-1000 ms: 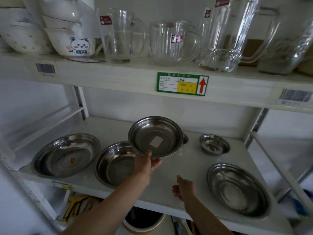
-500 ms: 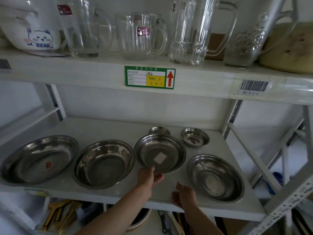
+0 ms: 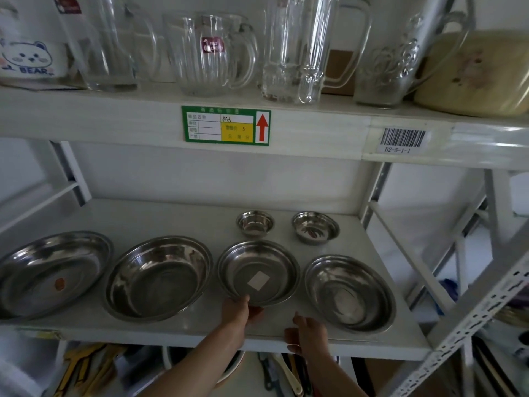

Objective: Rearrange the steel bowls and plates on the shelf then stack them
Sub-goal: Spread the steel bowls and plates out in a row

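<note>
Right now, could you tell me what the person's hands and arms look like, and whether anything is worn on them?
Both forearms are bare up to the bottom edge of the picture, with no sleeves in view. The left hand and right hand wear no gloves, and no watch, bracelet or ring shows on the parts in view. No markings are visible.

A single head-worn view faces the shelving square-on and close, tilted slightly down — the lower shelf (image 3: 171, 333) fills the frame from nine to three o'clock, the upper shelf's front edge (image 3: 114, 121) crosses toward twelve, and both forearms enter from six. No second view overlaps it.
</note>
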Demonstrator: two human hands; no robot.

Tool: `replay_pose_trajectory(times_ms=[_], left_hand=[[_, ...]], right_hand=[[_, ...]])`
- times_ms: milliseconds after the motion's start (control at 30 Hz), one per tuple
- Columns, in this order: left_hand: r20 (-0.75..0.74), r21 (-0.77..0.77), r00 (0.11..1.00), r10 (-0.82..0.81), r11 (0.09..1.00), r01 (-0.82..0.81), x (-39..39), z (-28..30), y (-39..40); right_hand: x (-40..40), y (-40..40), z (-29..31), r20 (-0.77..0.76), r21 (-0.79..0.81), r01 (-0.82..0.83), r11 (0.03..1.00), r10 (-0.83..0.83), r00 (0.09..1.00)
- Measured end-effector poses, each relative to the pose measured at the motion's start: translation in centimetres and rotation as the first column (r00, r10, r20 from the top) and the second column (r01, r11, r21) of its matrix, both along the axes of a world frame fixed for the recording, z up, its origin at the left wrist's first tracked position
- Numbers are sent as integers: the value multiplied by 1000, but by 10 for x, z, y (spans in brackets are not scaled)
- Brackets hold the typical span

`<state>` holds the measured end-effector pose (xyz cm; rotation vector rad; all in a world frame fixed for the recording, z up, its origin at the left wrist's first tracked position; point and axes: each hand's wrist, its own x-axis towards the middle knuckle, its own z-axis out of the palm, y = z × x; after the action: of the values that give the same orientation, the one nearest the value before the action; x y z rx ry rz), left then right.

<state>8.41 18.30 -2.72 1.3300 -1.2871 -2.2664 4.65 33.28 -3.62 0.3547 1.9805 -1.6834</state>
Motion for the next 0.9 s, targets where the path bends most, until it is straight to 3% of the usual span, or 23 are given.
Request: replay_pose_trajectory(times_ms=[400,900], left_hand=[[-34,34,999,43,999,-41,2,1,5],[-7,115,994,-109,987,109,-2,-3,52]], right_hand=[[2,18,-1,-28,-43,35,998,-36,999],[-14,93,4,3,-45,191,981,-191,982]])
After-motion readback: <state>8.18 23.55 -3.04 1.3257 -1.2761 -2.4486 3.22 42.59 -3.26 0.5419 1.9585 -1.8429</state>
